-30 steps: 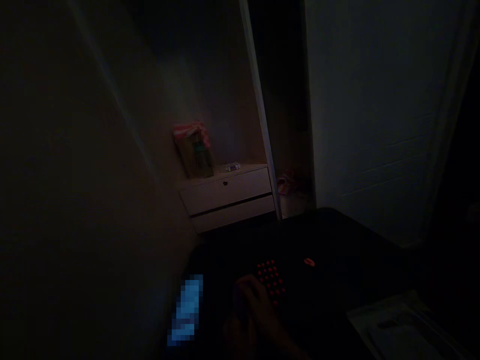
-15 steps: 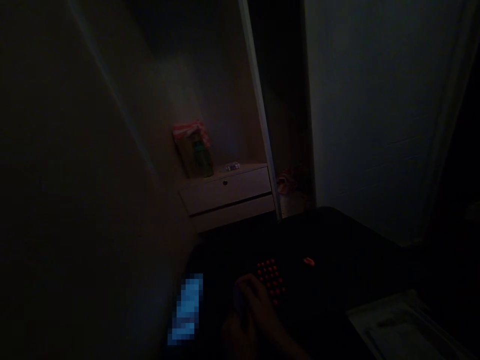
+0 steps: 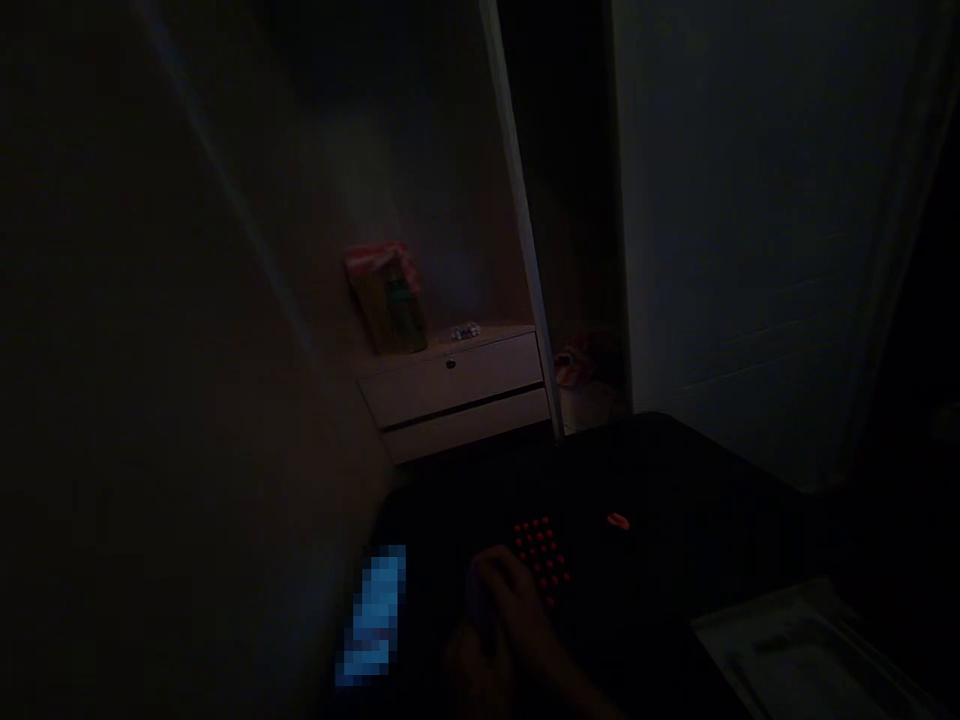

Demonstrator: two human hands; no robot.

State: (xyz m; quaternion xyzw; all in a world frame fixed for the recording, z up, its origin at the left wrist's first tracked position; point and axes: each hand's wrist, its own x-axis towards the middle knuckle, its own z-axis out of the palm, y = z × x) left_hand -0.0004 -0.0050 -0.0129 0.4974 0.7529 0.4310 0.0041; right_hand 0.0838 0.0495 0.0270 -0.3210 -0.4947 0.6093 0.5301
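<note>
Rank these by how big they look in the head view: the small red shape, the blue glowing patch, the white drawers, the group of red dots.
Largest to smallest:
1. White drawers
2. Blue glowing patch
3. Group of red dots
4. Small red shape

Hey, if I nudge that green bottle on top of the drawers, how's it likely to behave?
The green bottle could tip, being taller than wide. It's probably fairly stiff, since it stands upright with a defined neck. The striped-topped bag behind might catch a backward lean. It's too dark to judge weight.
</note>
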